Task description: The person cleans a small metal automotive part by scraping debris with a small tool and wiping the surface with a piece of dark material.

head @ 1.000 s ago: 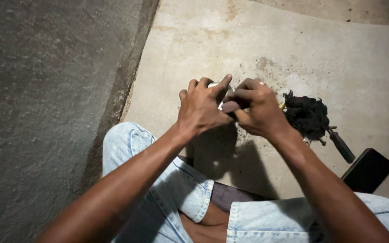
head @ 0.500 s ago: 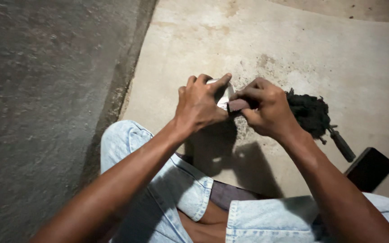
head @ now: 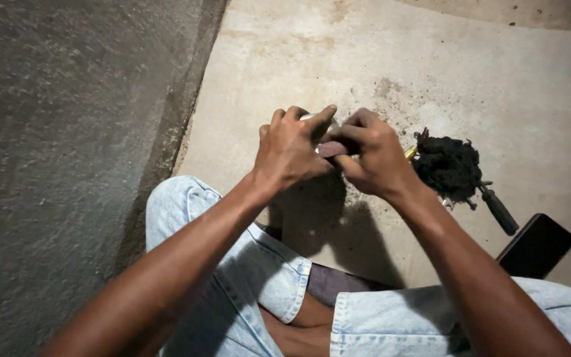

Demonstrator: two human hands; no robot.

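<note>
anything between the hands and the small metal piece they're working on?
Nothing visible. The left hand grips the small silvery piece directly, and the right hand presses a small dark pad against it. The black clump, black-handled tool and phone lie off to the right on the concrete floor.

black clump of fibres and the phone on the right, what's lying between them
In the head view, a black-handled tool lies on the concrete floor between the black clump of fibres and the dark phone, its front end hidden under the clump.
</note>
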